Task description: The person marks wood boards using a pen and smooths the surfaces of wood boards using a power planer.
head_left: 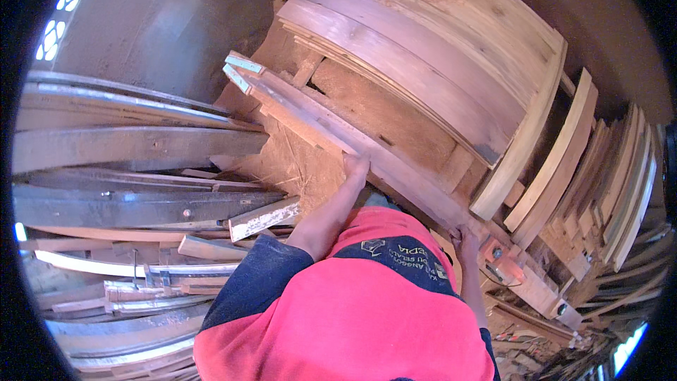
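A long, narrow wooden board [416, 182] runs slantwise in front of me, from upper left to lower right. Alongside it at the upper left are other narrow lengths, and two ends there have pale blue faces. My left hand [357, 165] is closed on the board's near edge, around its middle. Farther right, my right hand [463, 237] grips the same board close to its lower right part; its fingers are partly hidden. Just beyond the right hand sits an orange-red tool [502, 262] with a dark cord or handle, too unclear to name.
Wide planks [437, 49] lie stacked beyond the board. Upright boards [613, 190] lean in a row at the right. Long timbers [134, 148] fill the left side, one short piece [264, 219] with flaking white paint. Sawdust [282, 162] covers the ground between.
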A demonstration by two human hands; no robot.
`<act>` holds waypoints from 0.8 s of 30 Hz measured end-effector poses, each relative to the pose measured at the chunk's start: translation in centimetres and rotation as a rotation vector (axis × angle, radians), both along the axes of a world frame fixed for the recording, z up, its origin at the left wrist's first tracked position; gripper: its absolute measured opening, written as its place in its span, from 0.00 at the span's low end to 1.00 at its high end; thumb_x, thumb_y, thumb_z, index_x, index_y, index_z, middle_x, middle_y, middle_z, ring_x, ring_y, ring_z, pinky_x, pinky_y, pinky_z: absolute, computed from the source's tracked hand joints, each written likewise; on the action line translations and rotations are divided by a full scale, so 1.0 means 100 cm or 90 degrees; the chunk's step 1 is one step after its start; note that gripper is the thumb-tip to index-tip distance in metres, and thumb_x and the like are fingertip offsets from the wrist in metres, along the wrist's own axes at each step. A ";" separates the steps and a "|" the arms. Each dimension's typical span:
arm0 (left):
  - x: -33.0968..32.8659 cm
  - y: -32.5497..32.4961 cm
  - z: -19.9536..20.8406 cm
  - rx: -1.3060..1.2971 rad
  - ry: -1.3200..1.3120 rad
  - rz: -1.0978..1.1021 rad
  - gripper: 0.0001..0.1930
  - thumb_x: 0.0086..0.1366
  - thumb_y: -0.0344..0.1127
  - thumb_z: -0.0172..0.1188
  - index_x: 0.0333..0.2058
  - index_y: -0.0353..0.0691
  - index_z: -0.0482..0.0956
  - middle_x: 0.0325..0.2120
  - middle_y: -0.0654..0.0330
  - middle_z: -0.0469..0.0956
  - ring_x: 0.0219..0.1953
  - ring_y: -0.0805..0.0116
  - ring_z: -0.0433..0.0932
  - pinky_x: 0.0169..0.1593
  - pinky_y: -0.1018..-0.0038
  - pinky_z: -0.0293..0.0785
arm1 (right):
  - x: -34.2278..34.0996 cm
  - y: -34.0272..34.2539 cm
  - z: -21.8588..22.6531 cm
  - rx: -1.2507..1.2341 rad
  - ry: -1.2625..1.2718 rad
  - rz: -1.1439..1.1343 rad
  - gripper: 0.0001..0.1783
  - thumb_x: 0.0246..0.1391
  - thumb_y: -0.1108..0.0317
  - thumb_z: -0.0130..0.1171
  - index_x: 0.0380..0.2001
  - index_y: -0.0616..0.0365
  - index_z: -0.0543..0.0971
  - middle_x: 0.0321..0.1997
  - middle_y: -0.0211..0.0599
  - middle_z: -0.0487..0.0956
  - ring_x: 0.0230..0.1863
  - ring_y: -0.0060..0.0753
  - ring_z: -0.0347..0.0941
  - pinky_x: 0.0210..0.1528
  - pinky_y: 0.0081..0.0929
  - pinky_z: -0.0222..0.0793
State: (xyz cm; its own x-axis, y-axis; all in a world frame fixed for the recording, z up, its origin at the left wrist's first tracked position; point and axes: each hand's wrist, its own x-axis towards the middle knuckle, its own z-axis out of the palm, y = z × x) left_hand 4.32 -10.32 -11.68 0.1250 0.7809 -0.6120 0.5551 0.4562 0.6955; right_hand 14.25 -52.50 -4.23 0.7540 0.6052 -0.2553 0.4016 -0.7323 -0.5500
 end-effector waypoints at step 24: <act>-0.362 -0.056 0.036 0.030 0.168 -0.162 0.40 0.74 0.64 0.33 0.60 0.30 0.70 0.61 0.36 0.69 0.66 0.41 0.65 0.69 0.59 0.59 | -0.108 0.339 0.374 0.686 -0.248 0.192 0.13 0.37 0.74 0.73 0.30 0.61 0.82 0.27 0.40 0.78 0.27 0.37 0.76 0.29 0.30 0.72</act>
State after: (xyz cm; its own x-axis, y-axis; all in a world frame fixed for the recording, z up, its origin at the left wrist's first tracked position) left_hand -31.89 -15.90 -8.12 0.1614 0.7737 -0.6127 0.8101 0.2506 0.5299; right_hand 3.43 -18.64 33.21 0.4581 0.5344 0.7103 0.7558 0.1864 -0.6277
